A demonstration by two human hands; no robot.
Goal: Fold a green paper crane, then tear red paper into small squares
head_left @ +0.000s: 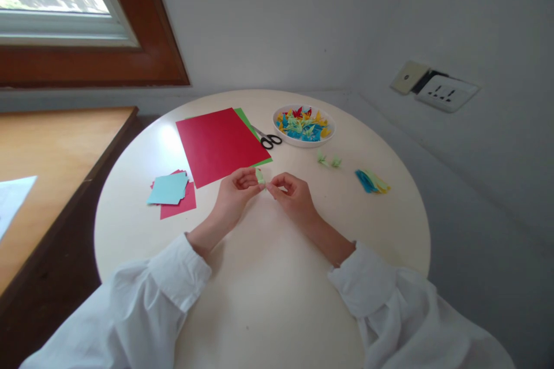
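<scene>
Between my two hands, over the middle of the round table [268,277], is a small pale green folded paper piece [260,176]. My left hand [238,191] pinches it between thumb and fingers. The fingertips of my right hand [293,193] are closed at its lower right edge. Fingers cover part of the piece, so its full shape is hidden. Two small pale green folded paper cranes [322,158] stand on the table beyond my right hand. Just past my left hand lies a large red paper sheet [223,144], with a green sheet [261,162] partly under it.
Black-handled scissors [270,140] lie by the sheets. A white dish [280,134] holds many coloured paper cranes. Blue, green and yellow folded papers [371,181] lie at right, light blue and red paper squares [168,189] at left. A wooden desk [64,144] and walls adjoin.
</scene>
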